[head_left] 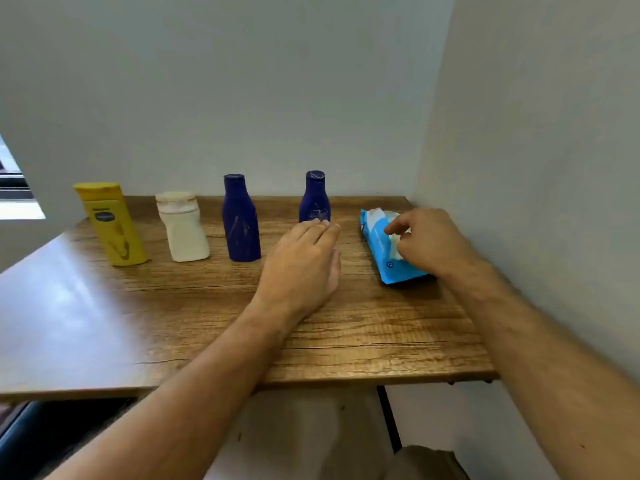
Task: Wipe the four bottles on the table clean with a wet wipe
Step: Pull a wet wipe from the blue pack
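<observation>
Reaching: right hand (429, 242) is pinching the white wipe (396, 245) atop the blue pack (388, 251).
Pack axis: running away from the person.
Left hand (304, 265): lying open, empty, beside the rightmost bottle (314, 199).

Item count on the surface (346, 327): four bottles in total, standing upright in one row. By colour: one yellow bottle (112, 225) at the left end; one white bottle (183, 227) beside it; two dark blue bottles, namely the first blue bottle (240, 220) third in the row and the second blue bottle (315, 199) fourth. Wet wipe packs: one, a light blue pack (381, 247) lying flat to the right of the row, with one white wipe (394, 242) showing at its opening. Hands in view: two, one left hand (301, 268) and one right hand (429, 240). Surfaces: one, wood-grained.
</observation>
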Available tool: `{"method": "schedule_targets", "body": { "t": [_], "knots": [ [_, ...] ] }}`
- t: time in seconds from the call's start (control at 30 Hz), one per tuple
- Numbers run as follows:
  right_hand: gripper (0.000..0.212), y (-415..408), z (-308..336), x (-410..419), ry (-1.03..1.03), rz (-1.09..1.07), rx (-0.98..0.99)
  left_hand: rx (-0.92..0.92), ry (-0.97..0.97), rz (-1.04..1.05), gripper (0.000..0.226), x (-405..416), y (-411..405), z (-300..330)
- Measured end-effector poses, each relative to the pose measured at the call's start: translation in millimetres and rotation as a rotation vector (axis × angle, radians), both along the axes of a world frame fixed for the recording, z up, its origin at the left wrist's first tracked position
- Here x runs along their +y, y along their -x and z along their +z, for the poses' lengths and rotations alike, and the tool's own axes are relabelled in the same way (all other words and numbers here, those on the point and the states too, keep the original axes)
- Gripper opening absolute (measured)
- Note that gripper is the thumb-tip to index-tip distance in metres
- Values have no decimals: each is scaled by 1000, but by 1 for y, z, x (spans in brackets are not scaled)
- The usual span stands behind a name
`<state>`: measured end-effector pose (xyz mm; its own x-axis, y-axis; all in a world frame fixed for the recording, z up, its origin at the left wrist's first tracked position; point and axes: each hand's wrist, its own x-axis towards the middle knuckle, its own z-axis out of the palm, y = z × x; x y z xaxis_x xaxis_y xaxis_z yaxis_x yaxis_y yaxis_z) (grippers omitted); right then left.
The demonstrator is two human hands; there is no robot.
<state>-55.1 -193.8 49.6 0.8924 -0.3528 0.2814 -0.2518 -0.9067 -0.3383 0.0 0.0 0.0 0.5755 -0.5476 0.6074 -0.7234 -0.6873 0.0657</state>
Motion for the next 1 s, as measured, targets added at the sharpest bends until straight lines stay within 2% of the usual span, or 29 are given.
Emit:
{"method": "schedule_targets", "body": {
  "t": [0.13,0.27,0.37,0.5,0.6,0.7,0.83,0.9,1.0],
  "knots": [
    [42,10,3,-12,-30,-26,88,51,-26,-60,46,-19,0,-2],
    [73,11,-1,-19,76,-33,188,66,-45,-56,46,-28,-4,-6],
    [78,9,-7,-21,167,-32,237,63,-76,-34,48,-26,-8,-9],
    [69,5,-11,-22,134,-36,247,87,-51,-1,49,-22,-11,-13],
    [51,3,-15,-26,66,-37,201,96,-47,1,50,-21,-10,-12],
    [28,2,-18,-30,-52,-58,51,95,-38,-4,50,-20,-8,-15],
    [20,-1,-15,-29,-174,-105,-197,99,19,4,49,-17,-5,-15],
    [25,-4,-13,-26,-196,-116,-208,102,42,4,49,-17,-5,-15],
    [61,-6,-15,-23,-157,-107,-13,109,60,6,49,-16,-3,-16]
  ]
}}
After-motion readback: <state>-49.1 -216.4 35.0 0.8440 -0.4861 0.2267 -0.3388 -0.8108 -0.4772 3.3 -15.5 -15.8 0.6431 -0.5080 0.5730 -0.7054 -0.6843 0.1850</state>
